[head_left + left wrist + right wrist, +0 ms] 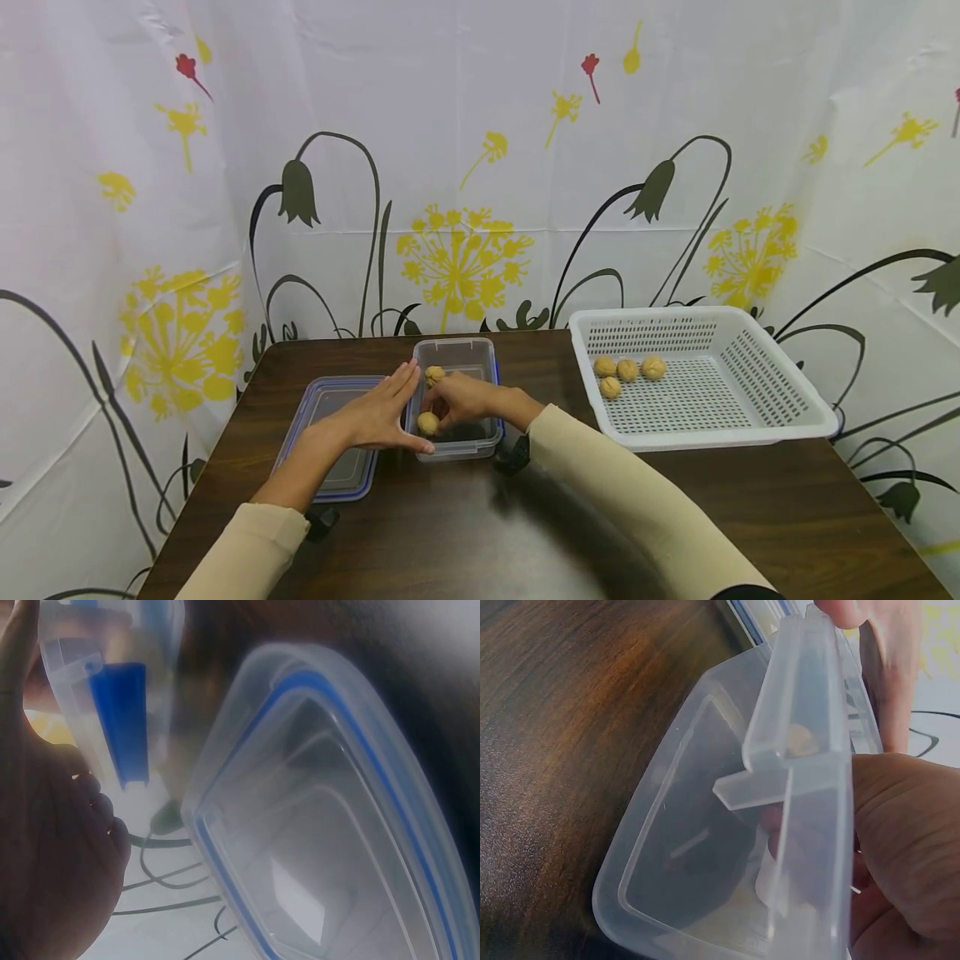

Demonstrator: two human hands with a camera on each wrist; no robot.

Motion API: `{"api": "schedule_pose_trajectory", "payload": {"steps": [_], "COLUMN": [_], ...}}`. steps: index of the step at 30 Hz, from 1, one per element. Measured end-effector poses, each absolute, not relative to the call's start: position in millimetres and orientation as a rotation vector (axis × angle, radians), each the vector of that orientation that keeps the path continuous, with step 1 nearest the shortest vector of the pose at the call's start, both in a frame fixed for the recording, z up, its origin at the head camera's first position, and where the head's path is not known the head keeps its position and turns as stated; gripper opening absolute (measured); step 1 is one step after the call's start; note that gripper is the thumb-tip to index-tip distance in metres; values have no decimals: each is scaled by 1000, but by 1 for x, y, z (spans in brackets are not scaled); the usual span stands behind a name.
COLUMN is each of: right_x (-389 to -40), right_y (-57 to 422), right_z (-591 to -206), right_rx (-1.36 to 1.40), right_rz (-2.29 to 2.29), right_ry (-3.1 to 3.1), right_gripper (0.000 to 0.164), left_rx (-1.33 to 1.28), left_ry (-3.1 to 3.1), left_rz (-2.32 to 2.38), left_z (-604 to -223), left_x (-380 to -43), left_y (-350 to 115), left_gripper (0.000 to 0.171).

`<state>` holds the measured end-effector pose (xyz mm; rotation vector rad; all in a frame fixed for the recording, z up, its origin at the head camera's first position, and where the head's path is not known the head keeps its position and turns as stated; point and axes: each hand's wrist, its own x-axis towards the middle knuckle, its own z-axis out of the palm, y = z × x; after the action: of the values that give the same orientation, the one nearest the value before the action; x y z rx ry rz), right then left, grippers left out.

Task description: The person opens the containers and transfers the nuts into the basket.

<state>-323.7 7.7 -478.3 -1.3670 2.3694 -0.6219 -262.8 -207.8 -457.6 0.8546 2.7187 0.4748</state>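
A clear plastic food container with blue clips stands on the table. My left hand spans its left side, fingers straight and thumb stretched toward the near corner; the palm shows in the left wrist view. Reaching inside from the right, my right hand has its fingers bent round a walnut at the near left. A second walnut lies farther back in the container. In the right wrist view, the clear wall stands before the right hand, whose fingertips are partly hidden.
A clear lid with a blue seal lies left of the container, partly under the left forearm. On the right, a white perforated basket holds several walnuts. A patterned curtain hangs behind the dark wooden table.
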Motion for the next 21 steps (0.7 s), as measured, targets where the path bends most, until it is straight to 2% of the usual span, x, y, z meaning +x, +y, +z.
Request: {"api": "schedule_pose_trajectory", "payload": {"steps": [8, 21], "right_x": [-327, -331], "right_y": [14, 38], "right_z": [-470, -447], "right_rx": [-1340, -1418], "right_rz": [-618, -700], "right_ry": [2366, 2330], "right_gripper": [25, 28], "left_rx": [851, 843], "left_ry": [2718, 2717], "left_rz": [485, 475], "left_z": [-457, -457], "left_x": [-263, -263], "left_y": [-207, -207], "left_gripper": [133, 133]}}
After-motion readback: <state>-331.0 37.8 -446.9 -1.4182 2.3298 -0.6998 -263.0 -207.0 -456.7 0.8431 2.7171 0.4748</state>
